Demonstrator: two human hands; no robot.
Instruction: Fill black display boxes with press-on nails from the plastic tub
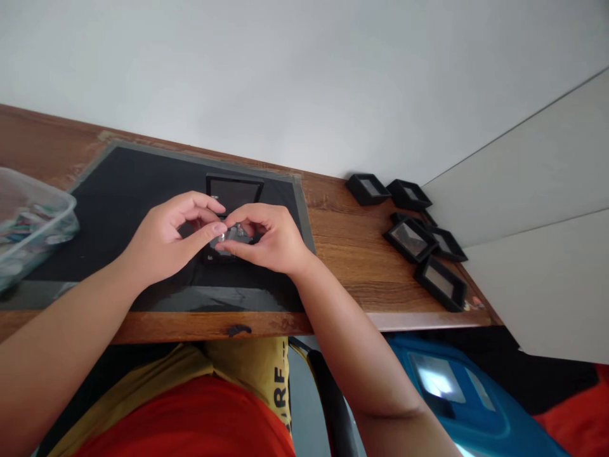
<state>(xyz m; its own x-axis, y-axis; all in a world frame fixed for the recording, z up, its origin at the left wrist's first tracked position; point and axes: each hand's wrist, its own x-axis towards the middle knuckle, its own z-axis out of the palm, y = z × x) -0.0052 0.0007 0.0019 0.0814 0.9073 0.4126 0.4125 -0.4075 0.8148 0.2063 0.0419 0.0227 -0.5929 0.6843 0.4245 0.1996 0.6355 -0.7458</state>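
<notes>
A small silvery piece (222, 237) shows between the fingertips of my two hands, too small to name. My right hand (273, 240) pinches at it, thumb below and index finger above. The thumb of my left hand (178, 231) reaches the same spot and meets the right fingertips; its other fingers curl above, and what they grip cannot be made out. Both hands are over an open black box (209, 258) whose raised, framed lid (235, 190) stands behind them. Small clear or shiny bits inside the box are partly hidden by my fingers.
A black mat (128, 190) is taped to the wooden table (342, 235). At the left stands a clear plastic tub (71, 206) holding small packets. Several black windowed boxes (412, 240) lie at the right, near the wall. A blue plastic object (476, 393) is below the table edge.
</notes>
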